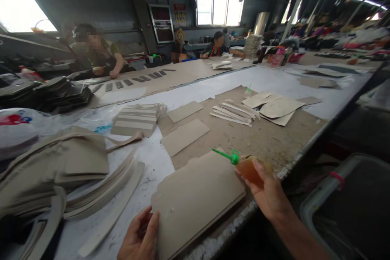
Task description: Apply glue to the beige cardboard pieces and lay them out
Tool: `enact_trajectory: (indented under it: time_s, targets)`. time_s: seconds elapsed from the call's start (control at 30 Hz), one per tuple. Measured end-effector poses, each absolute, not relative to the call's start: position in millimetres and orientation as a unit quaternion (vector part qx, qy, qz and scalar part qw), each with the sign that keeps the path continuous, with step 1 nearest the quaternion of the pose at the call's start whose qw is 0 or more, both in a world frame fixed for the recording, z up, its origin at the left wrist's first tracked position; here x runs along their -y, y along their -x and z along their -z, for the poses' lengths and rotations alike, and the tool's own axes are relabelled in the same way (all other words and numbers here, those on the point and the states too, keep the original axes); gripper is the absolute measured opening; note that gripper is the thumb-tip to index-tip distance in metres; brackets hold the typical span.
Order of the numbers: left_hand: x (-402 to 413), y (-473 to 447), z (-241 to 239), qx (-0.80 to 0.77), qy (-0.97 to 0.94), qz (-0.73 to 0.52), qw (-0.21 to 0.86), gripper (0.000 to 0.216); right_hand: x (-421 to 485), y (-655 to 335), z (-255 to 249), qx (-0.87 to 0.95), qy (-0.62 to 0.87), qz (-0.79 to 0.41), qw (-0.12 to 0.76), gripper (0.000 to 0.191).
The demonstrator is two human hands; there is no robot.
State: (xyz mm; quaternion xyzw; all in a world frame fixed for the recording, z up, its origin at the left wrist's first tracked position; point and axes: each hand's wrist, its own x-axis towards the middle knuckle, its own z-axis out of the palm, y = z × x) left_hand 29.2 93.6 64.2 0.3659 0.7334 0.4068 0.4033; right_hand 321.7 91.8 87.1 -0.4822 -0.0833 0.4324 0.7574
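Observation:
My right hand [268, 195] is wrapped round an orange glue bottle [248, 169] with a green nozzle [224, 156] that points left over a large tan cut piece [198, 197]. That piece lies at the near edge of the table. My left hand [140, 237] grips its near left corner, thumb on top. Brown board [258, 138] lies under the piece.
Curved tan strips [91, 195] and stacked tan pieces [135, 118] fill the left. More cut pieces [276, 107] and strips [233, 111] lie farther right. Two people sit at the far side. A dark bin [350, 207] stands right of the table edge.

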Motion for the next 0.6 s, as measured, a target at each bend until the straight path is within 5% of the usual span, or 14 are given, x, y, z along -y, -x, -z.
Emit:
enact_trajectory:
  time_s: [0.27,0.6]
  targets:
    - [-82,-42,-64,-0.703,-0.496,-0.448,0.244,0.061,-92,-307,-77,0.037,0.454,-0.403,0.794,0.041]
    - [-79,-52,-77,-0.623,-0.213,-0.558,0.506,0.048,-86,-294,-73,0.094,0.477,-0.351,0.800,0.044]
